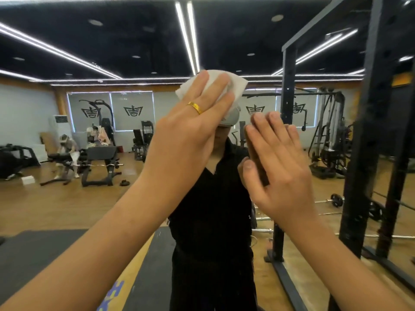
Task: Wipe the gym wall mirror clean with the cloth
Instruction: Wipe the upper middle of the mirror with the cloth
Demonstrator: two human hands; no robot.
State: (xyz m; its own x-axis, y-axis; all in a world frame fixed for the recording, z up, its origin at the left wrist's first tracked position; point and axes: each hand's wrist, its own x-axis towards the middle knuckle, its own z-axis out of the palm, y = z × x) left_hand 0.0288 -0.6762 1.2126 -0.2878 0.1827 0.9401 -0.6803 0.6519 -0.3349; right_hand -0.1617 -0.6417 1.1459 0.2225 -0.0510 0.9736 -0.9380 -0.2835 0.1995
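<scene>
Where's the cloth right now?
In the head view, upper centre: the cloth lies against the mirror under the straight fingers of the left hand, above and left of the right hand.

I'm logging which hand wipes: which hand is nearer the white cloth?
Left. The left hand presses flat on the cloth; the right hand rests open on the mirror, below and right of the cloth, not touching it.

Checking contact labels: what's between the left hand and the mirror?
Head view: the white cloth lies between the left hand and the mirror, pressed flat against it.
</scene>
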